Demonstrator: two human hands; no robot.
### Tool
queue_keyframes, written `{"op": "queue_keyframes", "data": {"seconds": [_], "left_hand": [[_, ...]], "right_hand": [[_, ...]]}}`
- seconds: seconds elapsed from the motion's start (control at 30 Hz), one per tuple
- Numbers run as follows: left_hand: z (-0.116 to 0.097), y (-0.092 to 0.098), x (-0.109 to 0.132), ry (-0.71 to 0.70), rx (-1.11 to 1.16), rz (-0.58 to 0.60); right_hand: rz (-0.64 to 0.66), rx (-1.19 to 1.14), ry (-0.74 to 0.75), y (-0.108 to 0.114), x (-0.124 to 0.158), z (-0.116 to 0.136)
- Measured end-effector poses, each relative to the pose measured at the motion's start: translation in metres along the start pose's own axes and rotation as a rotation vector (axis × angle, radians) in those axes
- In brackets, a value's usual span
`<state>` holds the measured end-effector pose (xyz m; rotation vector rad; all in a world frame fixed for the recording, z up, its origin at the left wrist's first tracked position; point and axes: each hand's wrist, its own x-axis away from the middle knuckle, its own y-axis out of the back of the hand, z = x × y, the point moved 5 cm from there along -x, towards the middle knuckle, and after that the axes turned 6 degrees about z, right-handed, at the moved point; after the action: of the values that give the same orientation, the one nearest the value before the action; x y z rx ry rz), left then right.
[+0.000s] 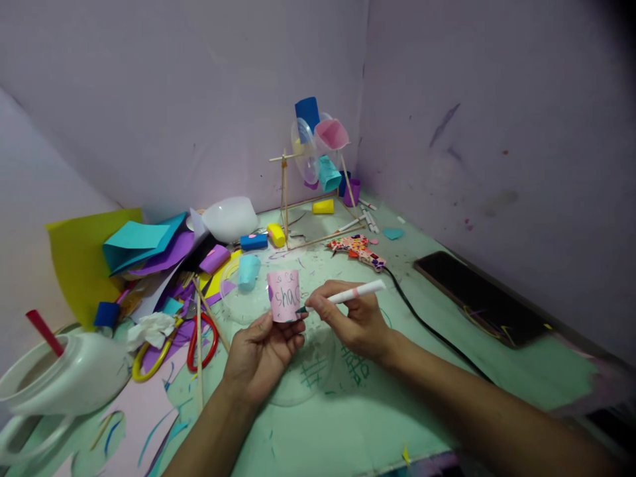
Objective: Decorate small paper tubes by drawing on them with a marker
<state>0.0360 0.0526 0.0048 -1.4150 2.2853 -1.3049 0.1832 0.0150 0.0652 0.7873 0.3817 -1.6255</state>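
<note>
My left hand [261, 351] holds a small pink paper cup [283, 295] upright, fingers curled under and around it. Green letters are written on the cup's side. My right hand [355, 318] grips a white marker [350, 294] with its green tip touching the cup's right side. Both hands hover above a clear plastic lid [303, 377] lying on the green table [377, 411].
Red scissors [205, 341] and yellow scissors [152, 361] lie left with coloured paper sheets [144, 242]. A stick-and-cup model [315, 169] stands at the back. A patterned glue gun [360, 250] with a black cord, a dark phone [479, 298] and a white jug [64, 374] sit around.
</note>
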Motion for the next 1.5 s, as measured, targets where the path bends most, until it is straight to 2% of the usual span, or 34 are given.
{"op": "queue_keyframes", "data": {"seconds": [0.1,0.2,0.27,0.33,0.47,0.6,0.77,0.87,0.97,1.03,1.13,1.2,1.37,1.5], "left_hand": [[0.0,0.0,0.0,0.009,-0.001,-0.018],[0.001,0.0,0.0,0.038,0.005,-0.011],[0.004,-0.001,0.001,0.068,0.011,0.013],[0.008,-0.001,0.002,0.102,0.011,0.04],[0.015,-0.002,0.003,0.155,-0.005,0.089],[0.018,-0.005,0.004,0.179,-0.086,0.1],[0.008,-0.007,0.005,0.012,-0.218,0.066],[0.008,-0.008,0.005,-0.009,-0.344,0.105],[0.01,-0.005,0.003,-0.041,-0.436,0.088],[0.01,-0.002,0.002,-0.083,-0.438,0.033],[0.006,0.003,0.002,-0.169,-0.426,-0.075],[0.004,0.004,0.002,-0.199,-0.422,-0.114],[0.004,0.003,0.002,-0.193,-0.395,-0.092],[0.006,0.004,0.0,-0.169,-0.369,-0.067]], "right_hand": [[-0.038,-0.079,-0.06,0.004,-0.001,-0.004],[-0.199,-0.191,-0.163,0.016,-0.004,-0.014],[-0.251,-0.186,-0.228,0.022,-0.007,-0.021],[-0.18,-0.161,-0.276,0.021,-0.01,-0.027],[0.066,-0.219,-0.315,0.008,-0.012,-0.036],[0.109,-0.216,-0.283,0.005,-0.01,-0.038],[0.129,-0.188,-0.217,0.006,-0.01,-0.039],[0.151,-0.13,-0.196,0.003,-0.009,-0.039],[0.171,-0.146,-0.204,0.001,-0.009,-0.036],[0.09,-0.122,-0.187,0.006,-0.01,-0.032],[-0.126,-0.084,-0.153,0.019,-0.009,-0.023],[-0.181,-0.119,-0.16,0.022,-0.007,-0.019],[-0.058,-0.029,-0.06,0.01,-0.003,-0.007],[-0.045,0.01,-0.027,0.006,-0.001,-0.006]]}}
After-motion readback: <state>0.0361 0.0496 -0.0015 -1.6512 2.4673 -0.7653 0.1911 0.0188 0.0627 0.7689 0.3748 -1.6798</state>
